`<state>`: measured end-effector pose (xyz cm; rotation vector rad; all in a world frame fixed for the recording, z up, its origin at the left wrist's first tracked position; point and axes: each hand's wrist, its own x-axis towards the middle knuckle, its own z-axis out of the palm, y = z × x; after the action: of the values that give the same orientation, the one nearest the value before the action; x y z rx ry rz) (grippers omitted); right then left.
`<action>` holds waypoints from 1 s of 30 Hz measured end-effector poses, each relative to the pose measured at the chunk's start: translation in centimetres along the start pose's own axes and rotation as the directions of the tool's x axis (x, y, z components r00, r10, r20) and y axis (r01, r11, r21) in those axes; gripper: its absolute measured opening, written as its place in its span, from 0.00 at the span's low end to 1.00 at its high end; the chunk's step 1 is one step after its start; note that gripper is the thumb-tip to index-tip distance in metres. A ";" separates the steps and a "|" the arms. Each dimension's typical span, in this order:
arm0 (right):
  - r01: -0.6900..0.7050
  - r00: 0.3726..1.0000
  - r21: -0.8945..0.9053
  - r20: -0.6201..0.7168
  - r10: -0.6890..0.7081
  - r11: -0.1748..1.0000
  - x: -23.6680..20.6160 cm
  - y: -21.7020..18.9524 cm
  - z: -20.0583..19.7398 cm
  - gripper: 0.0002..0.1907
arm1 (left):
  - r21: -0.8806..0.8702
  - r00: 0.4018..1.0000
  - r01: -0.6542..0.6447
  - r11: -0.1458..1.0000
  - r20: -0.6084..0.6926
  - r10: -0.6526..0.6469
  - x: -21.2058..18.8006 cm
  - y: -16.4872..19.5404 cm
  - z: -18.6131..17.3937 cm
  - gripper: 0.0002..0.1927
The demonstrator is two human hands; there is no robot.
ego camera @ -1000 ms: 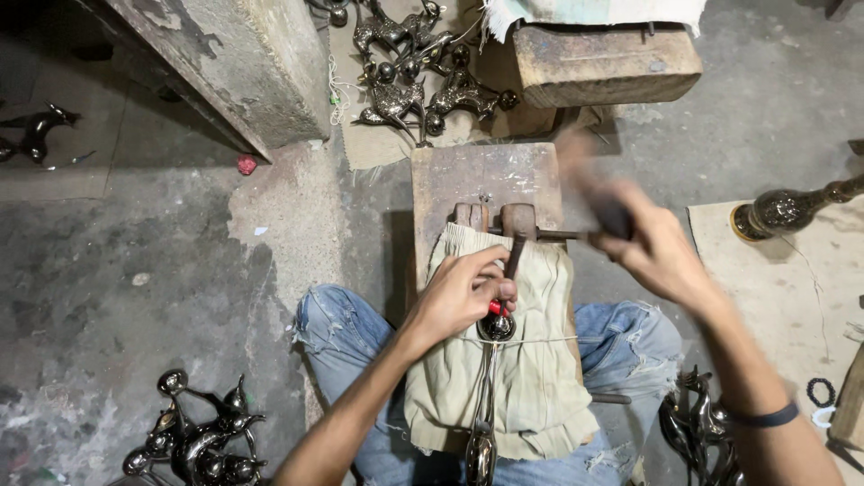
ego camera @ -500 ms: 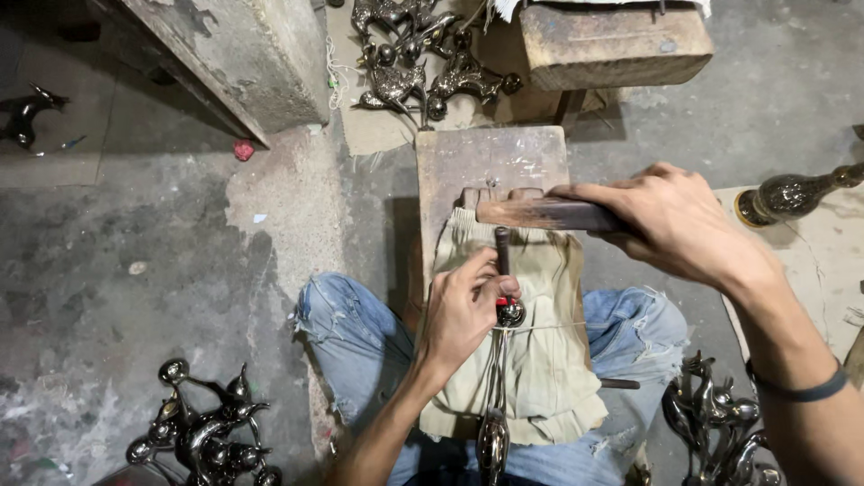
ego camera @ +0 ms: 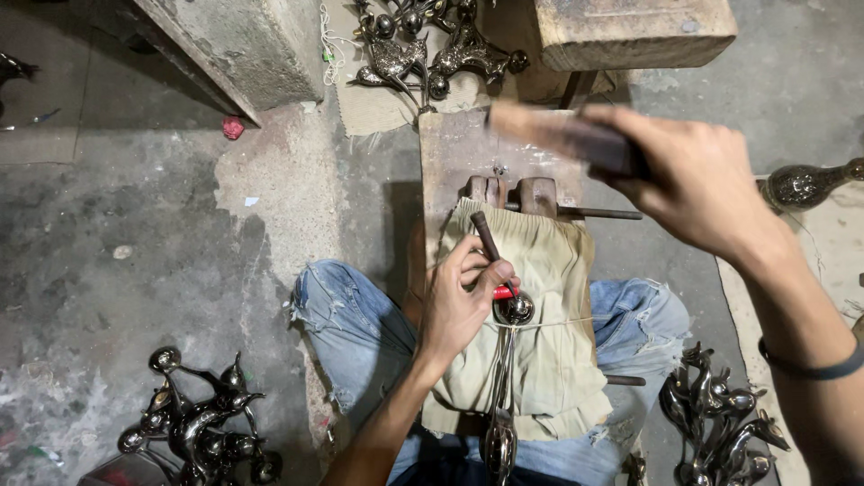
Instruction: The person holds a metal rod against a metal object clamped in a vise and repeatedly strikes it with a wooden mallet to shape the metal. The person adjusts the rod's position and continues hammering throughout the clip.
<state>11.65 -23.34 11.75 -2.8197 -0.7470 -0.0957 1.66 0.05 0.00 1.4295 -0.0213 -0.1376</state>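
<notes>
Left hand point(ego camera: 461, 301) is closed on a punch point(ego camera: 487, 239), its long axis slanting up-left from a shiny metal piece point(ego camera: 514, 309) lying on cloth point(ego camera: 540, 342) over the lap. Right hand point(ego camera: 697, 184) grips a blurred wooden block point(ego camera: 549, 133) above the wooden bench point(ego camera: 459, 153). Concrete floor point(ego camera: 135, 243) surrounds.

No packages, labels, signs or screens anywhere down here, nothing boxed, tagged or lit up from edge to edge of the frame.
</notes>
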 end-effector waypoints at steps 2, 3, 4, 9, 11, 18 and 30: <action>-0.090 0.996 0.189 0.010 0.090 0.978 0.6 0.1 0.4 0.29 | 0.047 1.000 0.017 0.999 -0.014 -0.016 -0.2 0.4 0.1 0.11; -0.028 0.992 0.048 0.126 0.022 0.998 0.9 0.1 0.7 0.29 | 0.090 1.000 0.007 0.996 -0.004 -0.007 -0.1 0.5 0.1 0.10; 0.046 0.968 -0.089 0.251 -0.022 0.995 1.2 0.1 0.8 0.30 | 0.133 1.000 -0.003 0.991 0.007 0.002 0.0 0.6 0.1 0.08; 0.012 0.964 0.138 0.261 -0.048 0.990 1.8 0.0 1.4 0.28 | 0.101 0.994 -0.036 0.994 0.110 0.025 1.3 0.5 -0.1 0.05; 0.039 0.873 -0.240 0.481 0.083 0.970 1.5 0.1 1.3 0.32 | 0.152 0.984 -0.058 0.987 0.177 0.031 2.0 0.2 -0.3 0.07; -0.245 0.970 0.335 0.086 0.229 0.910 -1.6 1.0 1.4 0.33 | 0.069 0.921 0.007 0.998 0.389 -0.033 3.9 -1.5 -1.5 0.13; -0.439 0.893 0.333 0.059 0.446 0.835 -6.2 2.2 2.8 0.34 | -0.088 0.786 0.197 0.976 0.610 -0.104 5.9 -2.9 -2.1 0.17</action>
<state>7.42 -27.55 7.87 -2.5695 -0.0706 0.0749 7.50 1.05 -3.55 1.1848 -0.4183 -0.7174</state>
